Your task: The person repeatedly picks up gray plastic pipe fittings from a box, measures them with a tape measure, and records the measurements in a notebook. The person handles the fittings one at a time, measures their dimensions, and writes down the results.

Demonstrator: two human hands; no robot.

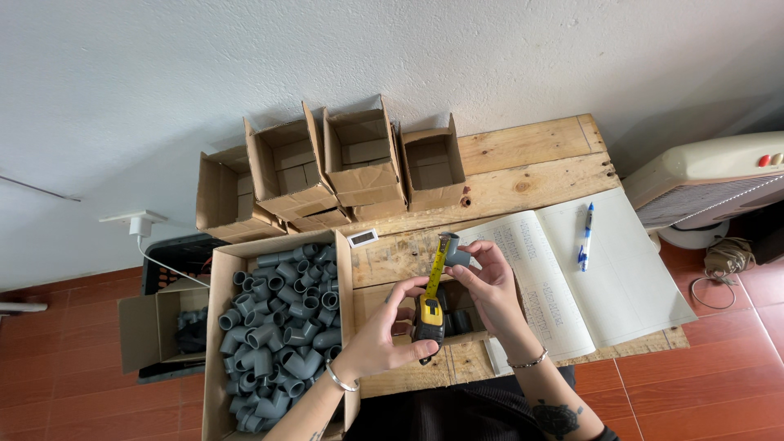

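Your left hand [384, 339] has its grip clenched around the yellow-and-black tape measure [428, 318], nearest you above the wooden surface [523, 175], with the yellow blade [438, 268] pulled up to the grey pipe elbow [454, 250] pinched in your right hand [490, 282]. You look mid-measurement (the open ledger [621, 278] and blue pen [585, 237] wait just right). Next, I'd judge, calls for holding the blade flat on the fitting while reading it.

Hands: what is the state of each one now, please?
Left hand: closed on the yellow tape measure.
Right hand: closed on a grey pipe fitting.
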